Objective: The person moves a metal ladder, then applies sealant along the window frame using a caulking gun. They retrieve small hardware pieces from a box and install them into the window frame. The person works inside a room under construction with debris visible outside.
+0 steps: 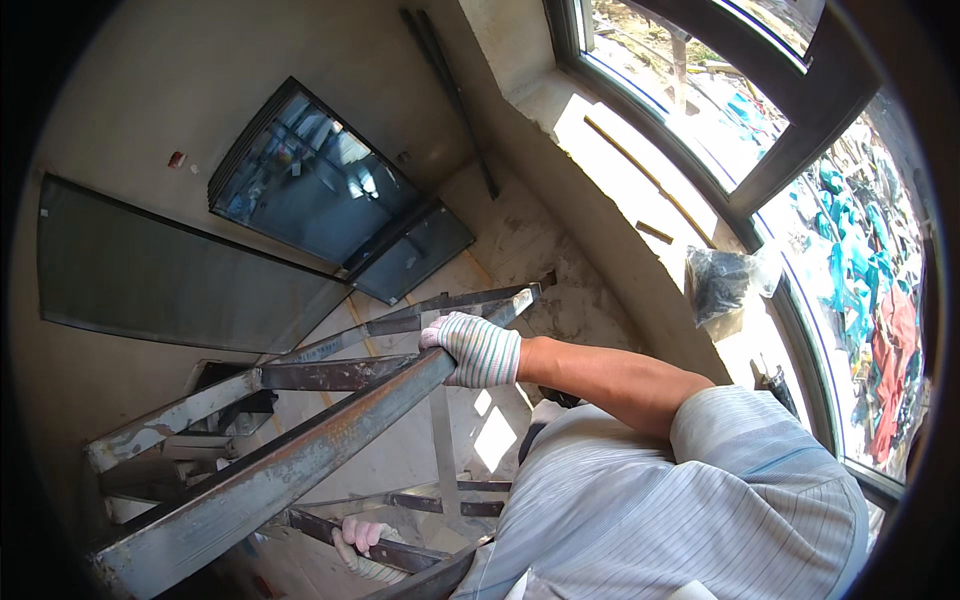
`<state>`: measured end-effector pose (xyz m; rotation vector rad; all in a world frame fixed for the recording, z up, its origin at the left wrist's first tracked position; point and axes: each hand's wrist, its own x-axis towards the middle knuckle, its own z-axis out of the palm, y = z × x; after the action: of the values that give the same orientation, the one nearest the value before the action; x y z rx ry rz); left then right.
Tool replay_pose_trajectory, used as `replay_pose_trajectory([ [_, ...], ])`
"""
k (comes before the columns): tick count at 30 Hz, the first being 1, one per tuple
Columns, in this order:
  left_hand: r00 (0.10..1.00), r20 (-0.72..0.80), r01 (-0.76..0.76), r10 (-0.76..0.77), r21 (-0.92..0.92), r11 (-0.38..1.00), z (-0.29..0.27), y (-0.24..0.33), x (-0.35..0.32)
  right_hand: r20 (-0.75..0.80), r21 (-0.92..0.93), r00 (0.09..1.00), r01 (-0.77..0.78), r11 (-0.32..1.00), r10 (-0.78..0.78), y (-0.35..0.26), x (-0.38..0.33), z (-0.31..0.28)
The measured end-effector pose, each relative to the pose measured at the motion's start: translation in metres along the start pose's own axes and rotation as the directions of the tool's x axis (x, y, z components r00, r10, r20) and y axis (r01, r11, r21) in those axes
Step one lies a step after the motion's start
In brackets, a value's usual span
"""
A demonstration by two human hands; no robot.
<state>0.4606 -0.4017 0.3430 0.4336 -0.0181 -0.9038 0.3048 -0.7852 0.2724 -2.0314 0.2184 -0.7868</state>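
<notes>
A rusty, grey-painted metal frame (300, 455) of welded square bars stands in front of me, tilted across the view. My right hand (472, 348), in a white glove with coloured stripes, is closed over the frame's top bar near its far end. Lower down, my left hand (368, 548), in a glove with pink fingertips, wraps round a dark lower bar (410, 557) of the same frame. Part of that hand is hidden beneath the bar.
Dark glass panes (310, 170) and a long glass sheet (180, 265) lean on the left wall. Black strips (450, 95) stand in the corner. The sill holds a plastic bag (722, 285) and a wooden strip (650, 180), beside a window frame (735, 215).
</notes>
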Motion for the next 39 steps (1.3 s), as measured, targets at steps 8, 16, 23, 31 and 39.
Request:
replay_pose_trajectory([
  [8,0.971,-0.213,-0.088,0.108,0.099,0.991,0.028,-0.023,0.109,0.011,-0.066,0.994,-0.108,0.992,0.109,0.054,0.054,-0.024],
  [16,0.982,-0.185,-0.031,0.028,-0.016,0.999,0.023,-0.063,0.17,0.1,-0.131,0.987,-0.115,0.985,0.128,0.104,0.089,-0.062],
  [23,0.999,-0.013,0.034,-0.034,-0.047,0.998,0.0,-0.052,0.166,0.139,-0.08,0.99,0.007,0.997,0.004,0.125,0.111,-0.079],
  [31,0.993,-0.119,-0.026,0.022,-0.035,0.999,0.0,-0.084,0.133,0.24,-0.067,0.97,0.059,0.996,-0.041,0.136,0.089,-0.088],
  [39,0.99,-0.137,-0.021,0.016,-0.034,0.999,0.002,-0.098,0.118,0.2,-0.07,0.98,0.022,0.997,-0.007,0.134,0.073,-0.098],
])
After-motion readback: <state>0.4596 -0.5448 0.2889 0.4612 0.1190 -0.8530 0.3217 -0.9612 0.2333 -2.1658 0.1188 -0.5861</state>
